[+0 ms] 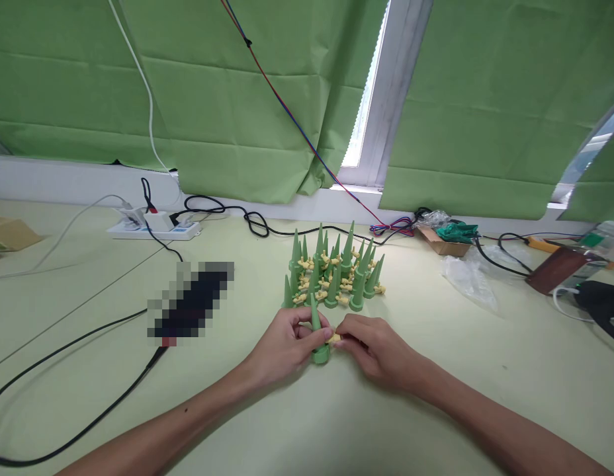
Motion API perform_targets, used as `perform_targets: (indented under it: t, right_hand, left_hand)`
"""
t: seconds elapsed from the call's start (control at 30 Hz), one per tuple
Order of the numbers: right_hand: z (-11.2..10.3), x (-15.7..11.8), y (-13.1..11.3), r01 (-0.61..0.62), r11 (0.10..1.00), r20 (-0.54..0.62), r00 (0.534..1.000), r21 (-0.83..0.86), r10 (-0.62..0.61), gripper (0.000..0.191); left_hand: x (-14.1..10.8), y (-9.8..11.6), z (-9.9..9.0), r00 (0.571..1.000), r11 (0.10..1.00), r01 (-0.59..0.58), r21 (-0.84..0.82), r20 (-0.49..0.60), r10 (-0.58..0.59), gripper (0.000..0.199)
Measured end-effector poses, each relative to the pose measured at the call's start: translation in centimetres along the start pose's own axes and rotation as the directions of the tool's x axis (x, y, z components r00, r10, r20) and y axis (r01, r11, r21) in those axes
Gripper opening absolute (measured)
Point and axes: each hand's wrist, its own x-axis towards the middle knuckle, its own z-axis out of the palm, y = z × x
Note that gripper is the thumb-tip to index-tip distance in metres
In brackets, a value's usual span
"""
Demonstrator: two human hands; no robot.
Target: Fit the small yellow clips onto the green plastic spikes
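My left hand (pixel 290 340) is closed around a green cone-shaped piece (pixel 320 355) with a round base, its tip pointing up. At the cone's right side, a small yellow part (pixel 333 338) shows between the two hands. The fingertips of my right hand (pixel 379 347) pinch this yellow part against the cone. Just beyond my hands stands a cluster of several similar green cones (pixel 333 291), upright on the table, with yellow parts (pixel 343 300) sticking out from their sides.
A blurred-out dark object (pixel 195 304) with a black cable (pixel 73 456) lies to the left. A white power strip (pixel 155 228) is at the back left. At the back right are a cardboard box (pixel 443 242), clear plastic bags (pixel 468 281) and a brown-labelled bottle (pixel 555 270).
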Motion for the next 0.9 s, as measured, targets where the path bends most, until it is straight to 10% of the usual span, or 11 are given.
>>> perform_targets:
  t: [0.9]
  right_hand:
    - [0.12, 0.10, 0.14, 0.021, 0.995, 0.053, 0.998, -0.095, -0.016, 0.031]
  left_hand:
    - [-0.22, -0.20, 0.06, 0.998, 0.990, -0.058, 0.131, -0.024, 0.061, 0.030]
